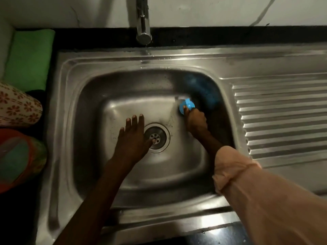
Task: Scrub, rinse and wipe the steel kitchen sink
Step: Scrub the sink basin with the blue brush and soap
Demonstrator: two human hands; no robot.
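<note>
- Head view: I lean over the steel sink point(74, 103), which fills the middle of the scene, its basin sunk into a dark counter and its ribbed draining board point(283, 121) running off toward 3 o'clock.
- My right hand point(196, 121) is clamped around a blue scrubber point(187, 105), thumb on top, pressing it into the basin's corner at about 1 o'clock from the drain point(155, 136); a blue smear on the wall just beyond it reads as its reflection or motion blur, I cannot tell which.
- My left hand point(131, 137) lies flat on the basin floor, fingers straight and slightly spread, pointing toward 12 o'clock, the thumb reaching onto the drain ring at its 9 o'clock edge; it grips nothing.
- The tap point(143, 23) hangs over the rim at 12 o'clock; a thin trickle seems to fall from its mouth, though it is too faint to be sure.
- I judge this the scrubbing stage: to do it well I should keep firm downward pressure, work the curved corner in short overlapping strokes, then move around the walls before the floor, letting the flat hand steady me.
- My right forearm comes in from 5 o'clock, pale sleeve point(235, 167) pushed up above the wrist; my bare left forearm enters from 7 o'clock.
- A green cloth point(30, 59) lies on the counter at 10 o'clock, well apart from the basin, with patterned fabric point(19, 106) below it at 9 o'clock.
</note>
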